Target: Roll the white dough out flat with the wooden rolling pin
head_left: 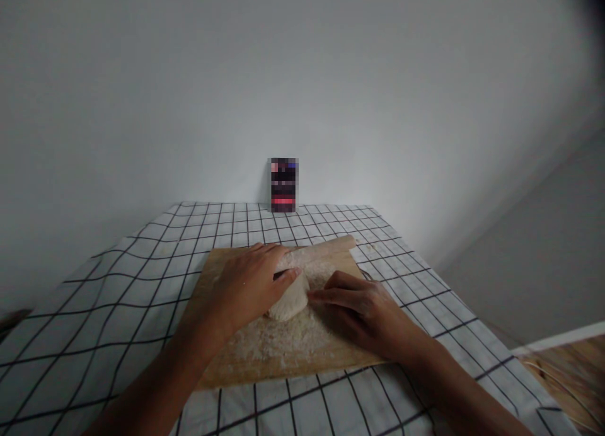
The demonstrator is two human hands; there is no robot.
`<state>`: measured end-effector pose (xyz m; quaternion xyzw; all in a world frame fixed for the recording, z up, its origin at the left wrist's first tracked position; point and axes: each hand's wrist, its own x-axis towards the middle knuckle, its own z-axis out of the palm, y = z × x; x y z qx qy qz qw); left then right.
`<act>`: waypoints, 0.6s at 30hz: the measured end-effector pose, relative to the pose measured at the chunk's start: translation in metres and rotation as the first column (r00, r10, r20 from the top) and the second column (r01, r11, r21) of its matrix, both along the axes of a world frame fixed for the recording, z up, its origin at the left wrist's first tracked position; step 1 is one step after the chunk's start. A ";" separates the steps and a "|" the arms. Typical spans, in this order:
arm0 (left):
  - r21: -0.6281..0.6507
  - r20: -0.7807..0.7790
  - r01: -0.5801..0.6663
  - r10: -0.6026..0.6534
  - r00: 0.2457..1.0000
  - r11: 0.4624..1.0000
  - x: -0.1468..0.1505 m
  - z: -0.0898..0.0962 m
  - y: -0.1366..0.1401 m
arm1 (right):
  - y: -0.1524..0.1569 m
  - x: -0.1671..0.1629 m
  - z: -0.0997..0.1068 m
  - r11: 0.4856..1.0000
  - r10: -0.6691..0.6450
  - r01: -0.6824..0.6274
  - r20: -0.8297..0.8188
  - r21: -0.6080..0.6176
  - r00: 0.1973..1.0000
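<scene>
Off-white dough (289, 300); fingers (331, 295) either side

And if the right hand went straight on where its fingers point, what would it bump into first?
The dough, most likely. The right hand has its fingertips right at the dough's edge, perhaps already touching; the picture doesn't make that certain.

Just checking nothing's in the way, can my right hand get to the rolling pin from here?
Probably yes: the rolling pin lies beyond your right hand, its right end uncovered, with only floured board showing between, though that hand is at the dough.
</scene>
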<state>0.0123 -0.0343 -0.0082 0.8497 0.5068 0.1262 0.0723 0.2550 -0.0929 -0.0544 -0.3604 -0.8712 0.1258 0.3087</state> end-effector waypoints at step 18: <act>0.005 0.010 0.005 -0.005 1.000 1.000 0.000 0.001 0.000 | -0.001 -0.001 0.000 0.999 -0.015 0.015 -0.016 -0.040 1.000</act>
